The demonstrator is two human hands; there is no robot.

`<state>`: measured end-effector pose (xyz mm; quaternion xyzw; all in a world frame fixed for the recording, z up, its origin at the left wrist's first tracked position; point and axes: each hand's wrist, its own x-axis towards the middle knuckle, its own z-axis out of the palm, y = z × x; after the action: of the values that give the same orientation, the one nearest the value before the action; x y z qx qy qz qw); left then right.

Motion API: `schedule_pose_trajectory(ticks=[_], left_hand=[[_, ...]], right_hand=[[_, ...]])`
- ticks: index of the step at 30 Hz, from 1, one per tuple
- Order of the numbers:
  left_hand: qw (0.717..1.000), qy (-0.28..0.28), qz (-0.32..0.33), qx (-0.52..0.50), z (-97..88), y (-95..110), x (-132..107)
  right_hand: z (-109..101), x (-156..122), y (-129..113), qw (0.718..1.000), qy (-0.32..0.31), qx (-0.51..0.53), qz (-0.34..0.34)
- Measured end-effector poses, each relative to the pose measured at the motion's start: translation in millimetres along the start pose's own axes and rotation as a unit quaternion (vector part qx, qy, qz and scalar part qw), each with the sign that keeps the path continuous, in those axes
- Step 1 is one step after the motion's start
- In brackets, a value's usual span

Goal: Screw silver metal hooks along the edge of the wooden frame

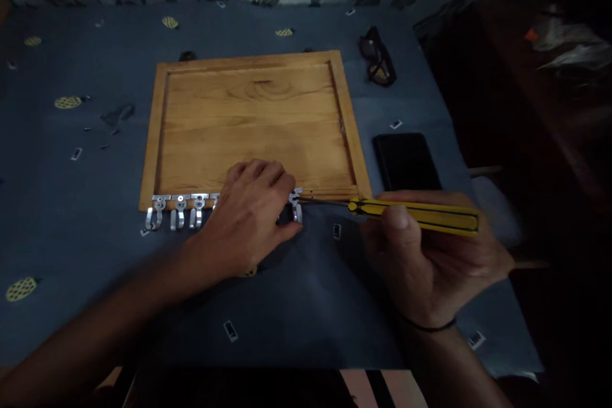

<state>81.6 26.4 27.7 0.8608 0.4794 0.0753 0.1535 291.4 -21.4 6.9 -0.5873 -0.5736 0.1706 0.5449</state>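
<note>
A shallow wooden tray-like board with a raised frame (253, 108) lies on the table. Along its near edge runs a metal hook rail (180, 201) with several silver double hooks hanging over the side. My left hand (253, 210) is closed over the right part of this rail, covering some of its hooks. In my right hand (425, 261) is a yellow-handled screwdriver (415, 215), held nearly level and pointing left. Its thin shaft reaches the last hook (296, 207) at the rail's right end; whether the tip sits in a screw cannot be made out.
Folded glasses (377, 57) lie beyond the board's right corner. A flat black rectangular object (407, 162) rests right of the board, close to my right hand. Small screw-like pieces (105, 146) are scattered at left on the blue patterned tablecloth (296, 306). The table's right edge drops into darkness.
</note>
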Motion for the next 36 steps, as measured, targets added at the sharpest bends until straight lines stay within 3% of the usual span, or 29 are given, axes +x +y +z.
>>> schedule_pose_trajectory(ticks=[9,17,23,36], left_hand=[[1.000,0.007,0.002,-0.007,1.1,-0.3,-0.6],[1.000,0.000,0.002,-0.004,0.2,0.0,-0.2],[1.000,0.000,-0.001,-0.007,0.0,0.7,-0.3],[1.000,0.006,-0.002,-0.004,1.4,0.4,-0.9]], right_hand=[[4.0,4.0,-4.0,0.999,0.022,0.046,-0.007],[4.6,1.6,-6.0,0.998,-0.020,0.051,0.012],[3.8,1.0,-4.1,0.999,0.018,0.048,0.010],[2.4,2.4,0.2,1.000,0.008,0.024,0.001]])
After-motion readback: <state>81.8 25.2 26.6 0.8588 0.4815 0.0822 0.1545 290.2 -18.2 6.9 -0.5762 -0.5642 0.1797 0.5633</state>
